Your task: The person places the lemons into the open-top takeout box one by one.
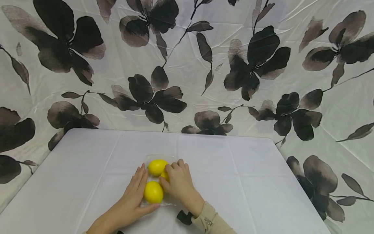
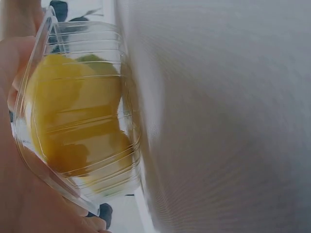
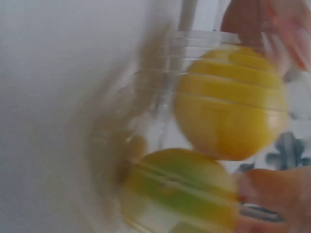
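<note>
A clear plastic container (image 1: 160, 156) on the table holds yellow lemons. One lemon (image 1: 157, 167) lies at its far end and another (image 1: 153, 192) at the near left. My right hand (image 1: 180, 182) curls over a third lemon (image 1: 165, 175) at the container's right side, hiding much of it. In the right wrist view, fingertips meet a lemon with a green patch (image 3: 180, 189), seen through the ribbed wall. My left hand (image 1: 132, 200) rests along the container's left side, fingers straight and thumb stretched across the near edge. Ribbed plastic (image 2: 82, 116) covers the lemons in the left wrist view.
A white cloth covers the table (image 1: 233, 182). Behind it hangs a white sheet (image 1: 204, 81) printed with dark flowers. A small black device (image 1: 184, 217) is beside my right wrist, next to the beige sleeve (image 1: 211, 219).
</note>
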A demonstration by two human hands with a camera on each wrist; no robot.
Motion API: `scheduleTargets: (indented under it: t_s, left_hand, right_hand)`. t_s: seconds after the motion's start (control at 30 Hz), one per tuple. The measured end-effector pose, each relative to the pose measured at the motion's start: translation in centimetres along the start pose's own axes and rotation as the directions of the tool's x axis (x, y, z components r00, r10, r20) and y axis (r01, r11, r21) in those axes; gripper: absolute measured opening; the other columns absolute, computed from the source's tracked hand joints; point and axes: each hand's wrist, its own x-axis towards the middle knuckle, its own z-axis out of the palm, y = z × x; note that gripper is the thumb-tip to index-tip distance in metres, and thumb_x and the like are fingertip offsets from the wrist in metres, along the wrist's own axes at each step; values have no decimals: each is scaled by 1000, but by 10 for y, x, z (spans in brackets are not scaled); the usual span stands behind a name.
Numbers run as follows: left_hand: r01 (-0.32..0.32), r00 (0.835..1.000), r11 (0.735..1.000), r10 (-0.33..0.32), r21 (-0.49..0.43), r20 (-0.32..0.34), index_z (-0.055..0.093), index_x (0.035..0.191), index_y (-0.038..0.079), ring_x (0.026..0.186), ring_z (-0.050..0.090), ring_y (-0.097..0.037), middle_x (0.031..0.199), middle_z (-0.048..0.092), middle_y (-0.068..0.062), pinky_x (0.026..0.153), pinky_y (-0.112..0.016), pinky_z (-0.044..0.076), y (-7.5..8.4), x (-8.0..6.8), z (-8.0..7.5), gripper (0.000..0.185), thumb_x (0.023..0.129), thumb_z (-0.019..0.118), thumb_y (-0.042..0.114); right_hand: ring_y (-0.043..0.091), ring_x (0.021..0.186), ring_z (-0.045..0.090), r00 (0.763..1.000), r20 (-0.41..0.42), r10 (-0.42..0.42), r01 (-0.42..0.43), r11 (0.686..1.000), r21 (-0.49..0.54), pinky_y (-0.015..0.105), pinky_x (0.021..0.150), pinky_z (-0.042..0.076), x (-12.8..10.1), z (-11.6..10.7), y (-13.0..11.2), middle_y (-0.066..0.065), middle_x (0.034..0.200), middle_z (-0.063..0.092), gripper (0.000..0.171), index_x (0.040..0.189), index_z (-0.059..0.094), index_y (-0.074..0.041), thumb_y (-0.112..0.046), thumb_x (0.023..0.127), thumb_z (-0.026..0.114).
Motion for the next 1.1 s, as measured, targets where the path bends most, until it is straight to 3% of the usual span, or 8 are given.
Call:
scheduleTargets:
  t_s: [0.2, 0.3, 0.4, 0.5, 0.6, 0.73, 0.93, 1.1]
  left_hand:
    - [-5, 1000, 1000, 5, -2, -10, 8, 157, -3, 149, 0, -41, 166, -4, -16, 114, -65, 13, 2, 1, 0, 113, 86, 67, 61]
    - [-1, 1000, 1000, 1, 3, -8, 8, 157, -3, 150, 0, -41, 166, -4, -15, 114, -65, 14, 2, 1, -1, 113, 85, 68, 61]
    - [13, 1000, 1000, -13, 3, -1, 8, 157, -2, 150, -1, -40, 166, -5, -14, 116, -62, 11, 3, 2, -2, 110, 87, 66, 60]
    - [35, 999, 999, -35, -17, 17, 8, 157, -3, 150, -3, -39, 166, -7, -13, 119, -55, 4, 4, 2, -3, 96, 96, 57, 53]
    - [48, 998, 998, -47, -33, 29, 9, 157, -3, 150, -5, -38, 166, -8, -14, 120, -49, -3, 5, 2, -4, 80, 104, 46, 45]
    - [56, 998, 998, -54, -38, 30, 11, 157, -2, 150, -5, -39, 166, -9, -14, 120, -50, -3, 5, 2, -3, 75, 106, 43, 42]
    - [41, 999, 996, -39, -80, 30, 18, 158, 6, 150, -4, -40, 166, -9, -13, 117, -60, 4, 6, 1, -4, 73, 103, 49, 41]
    - [19, 999, 995, -15, -99, 35, 26, 156, 5, 150, -4, -40, 165, -10, -14, 116, -62, 6, 6, -1, -5, 66, 103, 51, 35]
  right_hand:
    - [16, 76, 40, 1000, 19, 11, -11, 999, -35, 26, 65, 26, -1, 9, 3, -3, 69, 60, 28, 82, 71, -12, -37, 92, 65]
    - [15, 76, 41, 999, 40, 6, -6, 1000, -5, 26, 66, 27, 0, 7, 4, -3, 73, 62, 28, 86, 72, -11, -37, 93, 64]
    - [14, 77, 43, 993, 116, -5, -1, 999, 54, 26, 66, 28, 0, -1, 7, -1, 85, 69, 27, 97, 74, -11, -36, 93, 64]
    - [14, 82, 48, 970, 240, -36, 12, 995, 101, 27, 68, 29, 1, -12, 10, 0, 99, 71, 29, 110, 73, -14, -35, 90, 67]
    - [15, 92, 52, 931, 359, -72, 25, 991, 132, 29, 72, 31, 1, -20, 12, 0, 113, 68, 43, 123, 68, -17, -33, 84, 75]
    - [16, 104, 55, 893, 439, -103, 47, 989, 138, 31, 79, 34, 1, -21, 13, 0, 125, 64, 60, 132, 62, -19, -26, 76, 83]
    - [13, 91, 51, 921, 379, -95, 66, 994, 88, 31, 77, 32, 1, -16, 9, -2, 112, 62, 57, 121, 65, -18, -23, 69, 87]
    - [14, 88, 49, 939, 335, -79, 75, 997, 25, 32, 78, 32, 1, -12, 5, -2, 103, 59, 55, 113, 65, -18, -27, 64, 90]
